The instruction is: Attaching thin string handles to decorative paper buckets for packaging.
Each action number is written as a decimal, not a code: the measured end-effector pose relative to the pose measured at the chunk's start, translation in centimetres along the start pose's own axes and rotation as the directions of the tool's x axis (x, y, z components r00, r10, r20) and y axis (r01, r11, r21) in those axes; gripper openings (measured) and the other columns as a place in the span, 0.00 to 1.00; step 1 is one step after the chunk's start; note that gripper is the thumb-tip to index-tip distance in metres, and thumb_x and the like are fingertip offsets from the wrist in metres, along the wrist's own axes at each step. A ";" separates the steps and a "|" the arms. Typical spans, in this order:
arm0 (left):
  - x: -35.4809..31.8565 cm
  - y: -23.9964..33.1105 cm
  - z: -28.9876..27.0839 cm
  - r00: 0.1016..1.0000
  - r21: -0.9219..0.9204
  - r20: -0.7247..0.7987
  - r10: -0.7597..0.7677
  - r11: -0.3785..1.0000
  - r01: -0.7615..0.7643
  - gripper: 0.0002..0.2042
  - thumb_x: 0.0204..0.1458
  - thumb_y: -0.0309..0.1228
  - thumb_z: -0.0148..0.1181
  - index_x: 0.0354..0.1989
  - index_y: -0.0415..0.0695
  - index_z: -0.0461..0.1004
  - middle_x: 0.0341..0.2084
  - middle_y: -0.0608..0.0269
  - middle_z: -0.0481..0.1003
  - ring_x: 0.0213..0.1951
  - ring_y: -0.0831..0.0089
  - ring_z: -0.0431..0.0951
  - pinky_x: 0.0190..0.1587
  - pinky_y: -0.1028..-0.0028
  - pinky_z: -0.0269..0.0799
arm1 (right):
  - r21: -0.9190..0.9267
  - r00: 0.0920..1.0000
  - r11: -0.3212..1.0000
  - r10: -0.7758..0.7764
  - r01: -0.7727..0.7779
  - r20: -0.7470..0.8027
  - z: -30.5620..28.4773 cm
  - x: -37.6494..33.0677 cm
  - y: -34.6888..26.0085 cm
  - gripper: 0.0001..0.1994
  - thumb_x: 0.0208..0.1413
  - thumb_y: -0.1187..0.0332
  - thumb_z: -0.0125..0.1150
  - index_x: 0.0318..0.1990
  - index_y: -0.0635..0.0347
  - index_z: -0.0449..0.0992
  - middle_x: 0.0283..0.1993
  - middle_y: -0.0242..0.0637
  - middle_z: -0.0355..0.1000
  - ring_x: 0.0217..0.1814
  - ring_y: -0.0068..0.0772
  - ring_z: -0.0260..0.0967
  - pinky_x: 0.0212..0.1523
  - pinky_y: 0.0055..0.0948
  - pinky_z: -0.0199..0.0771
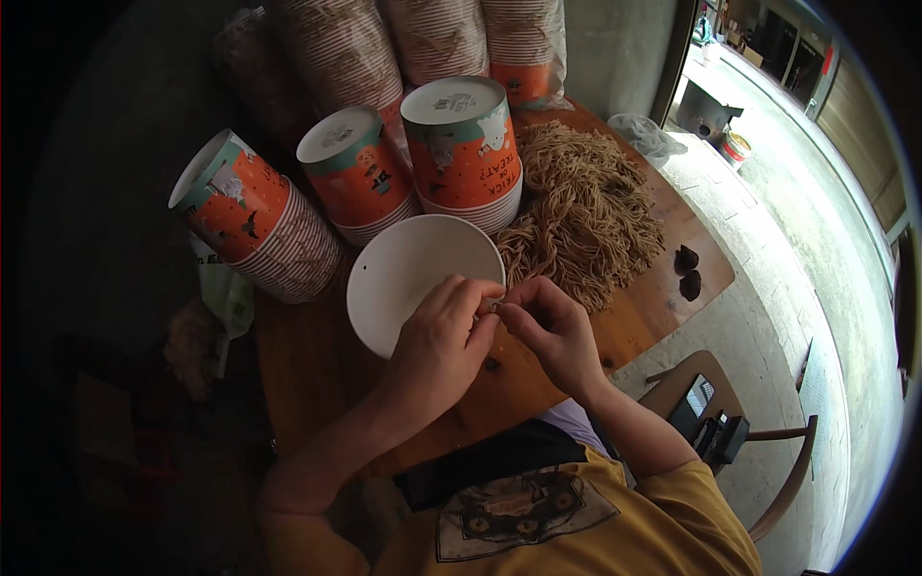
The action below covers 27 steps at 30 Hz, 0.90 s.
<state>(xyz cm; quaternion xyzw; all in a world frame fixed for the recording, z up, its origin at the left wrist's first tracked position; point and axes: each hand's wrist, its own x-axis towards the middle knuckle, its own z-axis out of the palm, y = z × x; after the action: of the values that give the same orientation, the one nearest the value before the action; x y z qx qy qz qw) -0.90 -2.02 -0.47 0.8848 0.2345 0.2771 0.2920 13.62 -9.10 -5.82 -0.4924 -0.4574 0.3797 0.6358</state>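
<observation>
A white paper cup (408,269) lies on its side on the wooden table (307,355), with its open mouth turned up toward me and a small hole near its rim. My left hand (440,336) grips the rim at the near right side. My right hand (549,328) meets it there, fingertips pinched on a small pale piece (493,304) at the rim. What that piece is cannot be told. A big heap of brown cords (591,206) lies just beyond my right hand.
Three stacks of orange printed cups (252,219) (360,173) (466,144) stand behind the white cup, with plastic-wrapped stacks (432,38) further back. Two small dark lumps (688,272) sit by the table's right edge. A wooden chair (706,408) holding dark gadgets stands at the lower right.
</observation>
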 end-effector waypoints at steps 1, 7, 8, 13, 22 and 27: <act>0.1 -0.1 -0.1 1.000 0.002 -0.002 0.001 1.000 -0.001 0.11 0.50 0.20 0.57 0.42 0.39 0.69 0.31 0.56 0.69 0.33 0.62 0.74 0.34 0.66 0.72 | 0.055 1.000 0.998 0.020 -0.020 0.005 0.1 0.0 -0.1 0.05 0.58 0.70 0.58 0.36 0.61 0.70 0.31 0.22 0.68 0.32 0.10 0.61 0.32 0.13 0.61; 0.1 -0.3 -0.6 0.991 -0.130 0.075 -0.111 0.984 0.121 0.09 0.55 0.21 0.54 0.44 0.39 0.70 0.35 0.62 0.70 0.35 0.75 0.75 0.35 0.75 0.73 | 0.128 0.999 0.991 0.043 -0.040 -0.016 0.6 -0.5 -0.1 0.05 0.58 0.70 0.58 0.37 0.60 0.70 0.31 0.22 0.66 0.31 0.09 0.59 0.32 0.13 0.60; 0.3 -0.6 -0.5 0.988 -0.143 0.090 -0.122 0.981 0.134 0.08 0.55 0.21 0.53 0.43 0.39 0.70 0.36 0.62 0.70 0.36 0.76 0.75 0.35 0.75 0.73 | 0.136 0.999 0.989 0.053 -0.050 -0.014 0.6 -0.4 -0.2 0.05 0.58 0.70 0.58 0.37 0.60 0.70 0.31 0.22 0.66 0.31 0.09 0.59 0.32 0.13 0.60; 0.6 -0.8 -0.5 0.987 -0.149 0.105 -0.119 0.980 0.133 0.06 0.55 0.20 0.52 0.41 0.38 0.69 0.35 0.61 0.71 0.36 0.76 0.75 0.36 0.75 0.73 | 0.081 1.000 0.996 0.025 -0.024 -0.015 0.6 -0.5 0.0 0.05 0.57 0.71 0.58 0.37 0.61 0.69 0.31 0.23 0.68 0.33 0.10 0.62 0.34 0.13 0.63; 1.3 -0.8 -1.1 0.972 -0.157 0.160 -0.173 0.968 0.198 0.05 0.53 0.22 0.54 0.37 0.38 0.69 0.29 0.64 0.71 0.31 0.78 0.74 0.34 0.77 0.71 | 0.090 0.999 0.995 0.046 -0.047 0.009 0.7 -0.2 -0.2 0.05 0.56 0.73 0.56 0.37 0.60 0.68 0.34 0.22 0.65 0.35 0.10 0.60 0.37 0.13 0.61; 1.5 -1.4 -1.1 0.965 -0.144 0.204 -0.166 0.970 0.198 0.05 0.51 0.23 0.57 0.35 0.38 0.69 0.28 0.66 0.71 0.29 0.80 0.71 0.34 0.79 0.68 | 0.102 0.999 0.994 0.043 -0.044 0.006 1.0 -0.3 -0.2 0.04 0.56 0.74 0.56 0.37 0.59 0.67 0.34 0.22 0.65 0.35 0.10 0.59 0.37 0.13 0.61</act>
<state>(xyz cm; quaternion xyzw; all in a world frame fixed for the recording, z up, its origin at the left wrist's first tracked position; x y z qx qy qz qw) -0.86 0.23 -0.07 0.8550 0.2625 0.1813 0.4089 12.54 -9.12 -5.60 -0.4683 -0.4279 0.4172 0.6507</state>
